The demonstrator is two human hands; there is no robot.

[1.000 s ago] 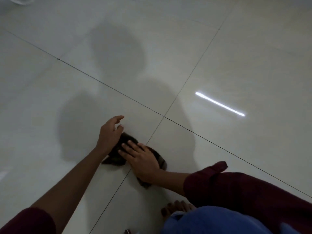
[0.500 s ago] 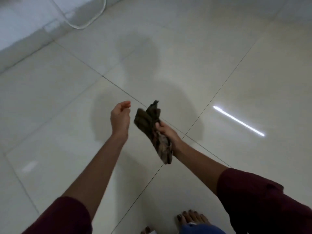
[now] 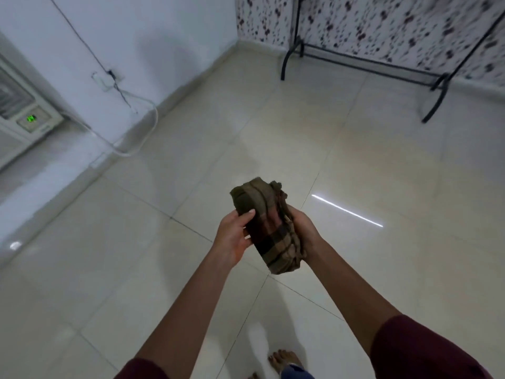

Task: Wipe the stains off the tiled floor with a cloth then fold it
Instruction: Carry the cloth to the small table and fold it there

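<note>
Wiping looked finished, since I held the cloth [image 3: 269,228] bundled between both hands, left [image 3: 232,237] and right [image 3: 302,231] closed on it above the floor [image 3: 382,269], its folding seemingly almost done.

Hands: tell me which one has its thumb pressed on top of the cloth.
The left hand; its thumb lies across the cloth. The right hand cups it from the far side.
</note>
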